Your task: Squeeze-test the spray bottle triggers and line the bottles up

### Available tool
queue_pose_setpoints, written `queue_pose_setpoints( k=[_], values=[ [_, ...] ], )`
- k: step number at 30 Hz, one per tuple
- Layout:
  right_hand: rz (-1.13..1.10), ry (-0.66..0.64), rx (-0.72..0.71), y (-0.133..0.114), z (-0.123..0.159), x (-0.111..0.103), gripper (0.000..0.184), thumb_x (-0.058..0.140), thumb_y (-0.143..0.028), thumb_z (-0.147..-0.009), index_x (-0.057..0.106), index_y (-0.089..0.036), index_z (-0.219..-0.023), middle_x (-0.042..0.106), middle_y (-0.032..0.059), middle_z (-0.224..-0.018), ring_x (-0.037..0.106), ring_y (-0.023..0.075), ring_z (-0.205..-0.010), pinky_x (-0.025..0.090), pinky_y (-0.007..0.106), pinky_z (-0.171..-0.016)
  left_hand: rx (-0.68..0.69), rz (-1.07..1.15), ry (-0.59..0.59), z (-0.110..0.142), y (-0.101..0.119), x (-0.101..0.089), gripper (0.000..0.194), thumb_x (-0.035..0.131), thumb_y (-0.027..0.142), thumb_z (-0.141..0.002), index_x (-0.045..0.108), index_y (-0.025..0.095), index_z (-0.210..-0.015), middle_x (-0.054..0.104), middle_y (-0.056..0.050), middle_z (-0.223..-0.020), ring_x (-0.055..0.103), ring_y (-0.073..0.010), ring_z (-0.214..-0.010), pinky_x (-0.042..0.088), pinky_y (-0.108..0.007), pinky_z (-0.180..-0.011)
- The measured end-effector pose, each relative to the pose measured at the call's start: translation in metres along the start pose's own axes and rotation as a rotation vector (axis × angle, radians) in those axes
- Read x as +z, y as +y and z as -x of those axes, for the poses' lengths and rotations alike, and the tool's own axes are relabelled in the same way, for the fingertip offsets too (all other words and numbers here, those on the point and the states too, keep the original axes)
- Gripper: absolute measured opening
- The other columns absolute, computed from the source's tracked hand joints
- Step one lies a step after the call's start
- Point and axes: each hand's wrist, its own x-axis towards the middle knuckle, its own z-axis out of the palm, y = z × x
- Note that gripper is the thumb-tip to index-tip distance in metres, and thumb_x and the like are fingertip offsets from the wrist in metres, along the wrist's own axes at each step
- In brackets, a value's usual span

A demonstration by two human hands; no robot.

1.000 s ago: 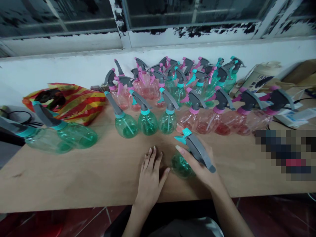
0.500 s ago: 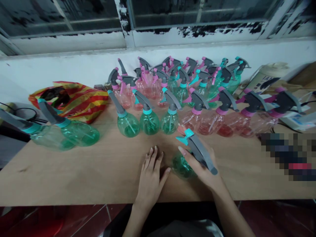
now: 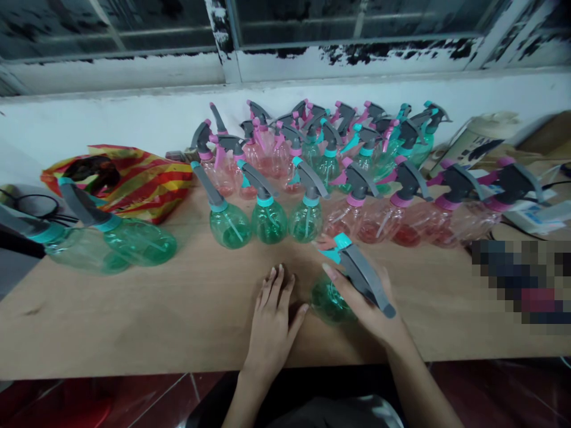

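Note:
My right hand (image 3: 366,306) is wrapped round the neck of a green spray bottle (image 3: 329,297) with a grey and turquoise trigger head. The bottle stands on the wooden table (image 3: 134,321) near its front edge; my palm and fingers hide part of it. Left of it, my left hand (image 3: 274,315) lies flat on the tabletop, fingers spread, holding nothing. Beyond my hands runs a row of spray bottles: three green ones, the nearest being a green spray bottle (image 3: 306,223), then several pink ones, among them a pink spray bottle (image 3: 341,214).
More pink and green spray bottles crowd against the wall (image 3: 147,119). At far left are two further green bottles (image 3: 143,241) and a red-and-yellow striped plastic bag (image 3: 156,184). Far right hold a pale printed container (image 3: 479,139), a white device with cables (image 3: 535,217) and a blurred-out patch.
My hands and the held spray bottle stay almost in place. The camera view shifts slightly sideways, so the surroundings move a little in the frame.

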Motion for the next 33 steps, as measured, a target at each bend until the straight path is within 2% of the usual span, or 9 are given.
queue_pose_setpoints(
  k=[2, 5, 9, 12, 15, 17, 22, 28, 33],
  values=[
    [-0.011, -0.002, -0.006, -0.0009, -0.0009, -0.0004, 0.021, 0.065, -0.026, -0.087, 0.066, -0.029, -0.108, 0.073, 0.0001, -0.107, 0.066, 0.0181, -0.108, 0.049, 0.03, -0.096, 0.005, 0.003, -0.003, 0.0001, -0.0003, -0.0001, 0.054, 0.047, 0.037, -0.099, 0.033, 0.015, -0.147, 0.036, -0.017, -0.155, 0.028, -0.0299, -0.145, 0.034, -0.054, -0.113],
    [-0.024, -0.02, 0.012, 0.0004, -0.0009, -0.0002, 0.01, 0.066, -0.032, -0.086, 0.068, -0.026, -0.094, 0.073, -0.0002, -0.093, 0.07, 0.0192, -0.094, 0.054, 0.031, -0.086, 0.011, 0.011, 0.003, -0.0001, -0.0002, -0.001, 0.054, 0.046, 0.037, -0.099, 0.032, 0.016, -0.147, 0.037, -0.017, -0.154, 0.028, -0.0297, -0.145, 0.033, -0.054, -0.113],
    [-0.024, 0.0, 0.034, 0.0028, -0.0008, 0.0012, 0.011, 0.066, -0.036, -0.086, 0.067, -0.026, -0.083, 0.072, 0.0001, -0.081, 0.072, 0.0207, -0.082, 0.057, 0.033, -0.076, 0.0, 0.007, -0.001, -0.0005, 0.0004, -0.002, 0.054, 0.048, 0.036, -0.098, 0.034, 0.016, -0.146, 0.037, -0.017, -0.154, 0.029, -0.0297, -0.145, 0.035, -0.053, -0.112],
    [-0.009, -0.024, 0.006, 0.0023, -0.0015, 0.0011, 0.015, 0.065, -0.035, -0.086, 0.068, -0.027, -0.098, 0.074, 0.0039, -0.098, 0.071, 0.0248, -0.098, 0.056, 0.04, -0.089, 0.008, 0.006, 0.007, -0.0004, 0.0002, -0.0019, 0.054, 0.047, 0.036, -0.099, 0.034, 0.015, -0.146, 0.038, -0.017, -0.154, 0.029, -0.0293, -0.145, 0.035, -0.053, -0.113],
    [0.004, -0.067, -0.014, 0.0023, -0.0008, 0.0002, 0.04, 0.065, -0.035, -0.086, 0.059, -0.03, -0.125, 0.066, 0.007, -0.126, 0.057, 0.0278, -0.125, 0.046, 0.047, -0.105, 0.004, 0.007, 0.007, -0.0005, 0.0002, -0.0021, 0.053, 0.046, 0.036, -0.099, 0.034, 0.015, -0.146, 0.038, -0.016, -0.154, 0.028, -0.0286, -0.145, 0.035, -0.051, -0.113],
    [0.0, -0.065, -0.013, 0.0033, 0.0003, 0.0, 0.051, 0.067, -0.035, -0.086, 0.051, -0.032, -0.134, 0.059, 0.0073, -0.136, 0.05, 0.0277, -0.133, 0.043, 0.047, -0.109, 0.001, 0.007, 0.001, -0.0008, 0.0006, -0.0028, 0.052, 0.045, 0.037, -0.1, 0.035, 0.016, -0.146, 0.038, -0.015, -0.154, 0.028, -0.0286, -0.145, 0.034, -0.051, -0.113],
    [0.012, -0.045, -0.001, 0.0043, 0.0013, 0.0011, 0.054, 0.066, -0.033, -0.086, 0.049, -0.032, -0.138, 0.06, 0.0074, -0.135, 0.053, 0.0277, -0.13, 0.042, 0.049, -0.109, -0.001, 0.01, -0.016, -0.0016, 0.0016, -0.0047, 0.052, 0.045, 0.036, -0.099, 0.035, 0.014, -0.145, 0.037, -0.016, -0.155, 0.027, -0.0291, -0.146, 0.034, -0.052, -0.114],
    [0.018, -0.03, 0.002, -0.0007, -0.0006, 0.0017, 0.05, 0.065, -0.034, -0.086, 0.053, -0.034, -0.135, 0.065, 0.0066, -0.127, 0.059, 0.0295, -0.122, 0.049, 0.05, -0.103, 0.011, 0.002, 0.0, -0.0016, 0.0007, -0.004, 0.053, 0.046, 0.037, -0.099, 0.035, 0.015, -0.146, 0.037, -0.017, -0.154, 0.029, -0.0301, -0.145, 0.036, -0.053, -0.112],
    [0.015, -0.048, -0.007, -0.0001, 0.0004, 0.002, 0.049, 0.064, -0.032, -0.087, 0.053, -0.035, -0.135, 0.062, 0.0051, -0.133, 0.058, 0.0284, -0.124, 0.047, 0.049, -0.105, 0.008, 0.012, -0.007, -0.0012, 0.001, -0.0038, 0.053, 0.045, 0.036, -0.099, 0.034, 0.014, -0.146, 0.036, -0.017, -0.155, 0.027, -0.0293, -0.145, 0.034, -0.052, -0.113]
  ],
)
